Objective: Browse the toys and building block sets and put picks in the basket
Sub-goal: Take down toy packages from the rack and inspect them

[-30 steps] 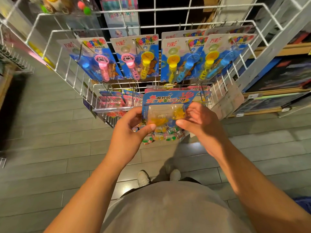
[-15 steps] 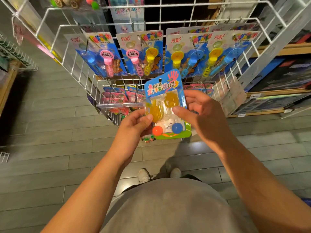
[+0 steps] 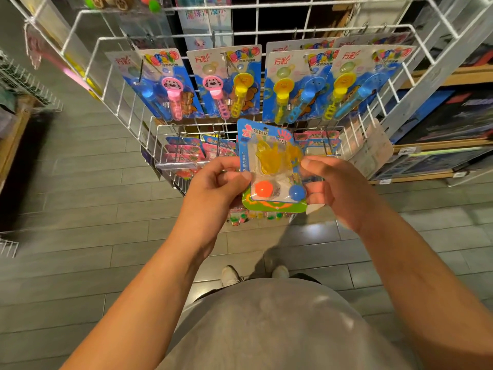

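Observation:
I hold a blister-packed toy card (image 3: pixel 272 169) upright in front of me, with yellow sticky hands at its top and an orange ball and a blue ball at its bottom. My left hand (image 3: pixel 217 182) pinches its left edge. My right hand (image 3: pixel 333 185) pinches its right edge. Behind it stands a white wire rack (image 3: pixel 114 84) hung with bubble-wand cards (image 3: pixel 226 81) in pink, yellow and blue. More cards of the same sticky-hand toy (image 3: pixel 186 150) hang on the lower hooks. No basket is in view.
Grey plank floor (image 3: pixel 80 209) lies to the left and below. Wooden shelves with dark boxes (image 3: pixel 453 118) stand at the right. Another wire rack (image 3: pixel 26 84) and a wooden unit are at the far left. My shoes (image 3: pixel 232 276) are just short of the rack's foot.
The card was lifted off the lower hook and tipped upright, so its full front with the two balls now shows. Both hands moved slightly down and toward me.

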